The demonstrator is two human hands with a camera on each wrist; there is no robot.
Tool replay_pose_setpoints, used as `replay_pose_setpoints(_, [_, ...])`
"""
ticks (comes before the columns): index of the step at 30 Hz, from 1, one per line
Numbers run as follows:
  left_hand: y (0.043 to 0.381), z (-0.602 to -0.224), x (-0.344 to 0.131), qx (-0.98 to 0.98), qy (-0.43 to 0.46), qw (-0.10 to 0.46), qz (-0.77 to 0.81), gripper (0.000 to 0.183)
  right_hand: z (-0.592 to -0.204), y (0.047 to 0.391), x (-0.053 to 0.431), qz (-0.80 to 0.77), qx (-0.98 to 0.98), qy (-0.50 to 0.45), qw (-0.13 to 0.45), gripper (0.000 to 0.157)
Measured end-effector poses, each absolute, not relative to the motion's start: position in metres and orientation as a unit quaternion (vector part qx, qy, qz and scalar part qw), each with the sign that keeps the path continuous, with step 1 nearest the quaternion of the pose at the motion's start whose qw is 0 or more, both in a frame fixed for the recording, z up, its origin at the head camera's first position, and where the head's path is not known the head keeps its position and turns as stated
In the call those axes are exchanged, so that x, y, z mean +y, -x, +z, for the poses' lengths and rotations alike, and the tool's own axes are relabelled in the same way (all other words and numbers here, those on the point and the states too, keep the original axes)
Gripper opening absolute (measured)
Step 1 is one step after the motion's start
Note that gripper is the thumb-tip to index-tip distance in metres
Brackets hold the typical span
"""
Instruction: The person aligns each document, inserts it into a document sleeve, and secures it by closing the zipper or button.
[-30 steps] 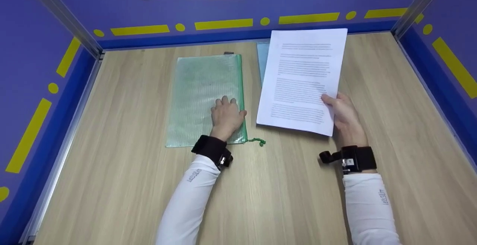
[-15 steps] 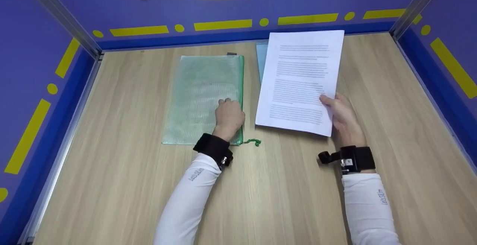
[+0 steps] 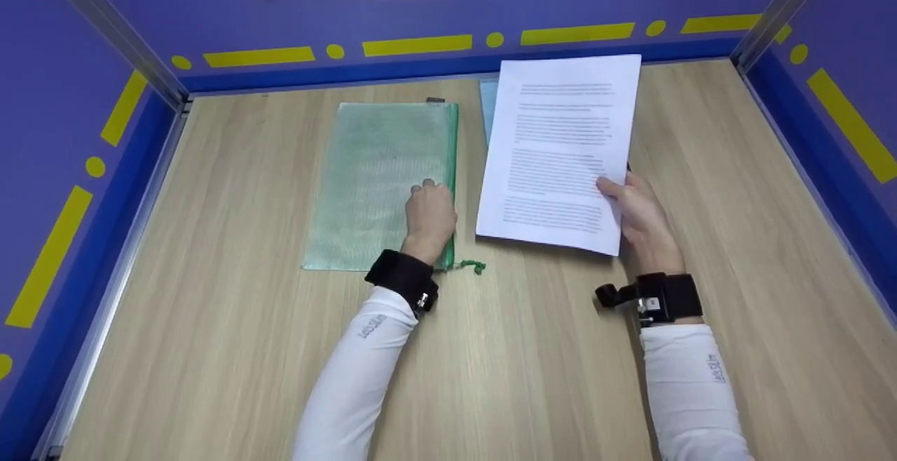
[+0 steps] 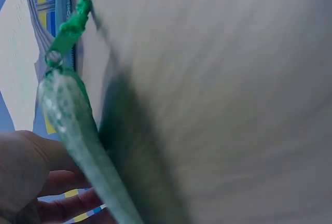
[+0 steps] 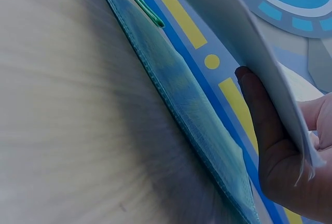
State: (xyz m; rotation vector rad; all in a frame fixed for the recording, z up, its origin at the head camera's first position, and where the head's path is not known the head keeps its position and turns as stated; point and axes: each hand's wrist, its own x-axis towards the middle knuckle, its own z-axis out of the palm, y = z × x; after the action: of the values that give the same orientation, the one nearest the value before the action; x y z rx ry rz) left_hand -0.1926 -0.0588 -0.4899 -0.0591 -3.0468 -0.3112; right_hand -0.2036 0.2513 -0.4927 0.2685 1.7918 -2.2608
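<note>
A green mesh zipper pouch (image 3: pixel 371 167) lies on the table, its green zipper edge on the right side and a knotted green cord (image 3: pixel 475 265) at its near corner. My left hand (image 3: pixel 429 216) grips the pouch near that edge with bent fingers; in the left wrist view the fingers show beside the pouch's end. My right hand (image 3: pixel 650 219) holds a stack of printed paper (image 3: pixel 553 153) by its right edge, thumb on top and fingers underneath. The right wrist view shows the paper (image 5: pixel 264 63) raised above the table.
A blue mesh pouch (image 3: pixel 487 107) lies mostly hidden under the paper; the right wrist view shows more of this blue pouch (image 5: pixel 181 94). Blue-purple walls (image 3: pixel 434 16) with yellow marks enclose the wooden table (image 3: pixel 532 363) at the back and both sides.
My left hand's fingers, spread flat on the green pouch before, have curled in at its zipper edge. The pouch has shifted slightly. My right hand keeps holding the paper almost in place.
</note>
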Motion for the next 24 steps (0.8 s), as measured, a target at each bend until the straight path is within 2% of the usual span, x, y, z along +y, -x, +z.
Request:
replay_pose_setpoints(3, [0.192, -0.489, -0.061, -0.990, 0.003, 0.042, -0.138, 0.019, -0.493, 0.204, 0.251, -0.770, 0.620, -0.089, 0.124, 0.051])
replay_pose_setpoints(7, [0.191, -0.487, -0.064, -0.975, -0.014, 0.046, -0.217, 0.038, -0.493, 0.202, 0.251, -0.767, 0.624, -0.084, 0.123, 0.051])
replay_pose_setpoints(10, [0.189, -0.486, -0.066, -0.960, -0.021, 0.044, -0.275, 0.043, -0.493, 0.201, 0.252, -0.765, 0.625, -0.086, 0.126, 0.050])
replay_pose_setpoints(14, [0.186, -0.486, -0.071, -0.944, -0.030, 0.039, -0.325, 0.039, -0.494, 0.201, 0.249, -0.759, 0.631, -0.090, 0.133, 0.051])
replay_pose_setpoints(20, [0.180, -0.484, -0.086, -0.916, -0.046, 0.047, -0.395, 0.022, -0.495, 0.203, 0.244, -0.752, 0.637, -0.095, 0.141, 0.050])
replay_pose_setpoints(24, [0.177, -0.482, -0.093, -0.905, -0.047, 0.040, -0.421, 0.022, -0.494, 0.203, 0.244, -0.751, 0.635, -0.101, 0.147, 0.049])
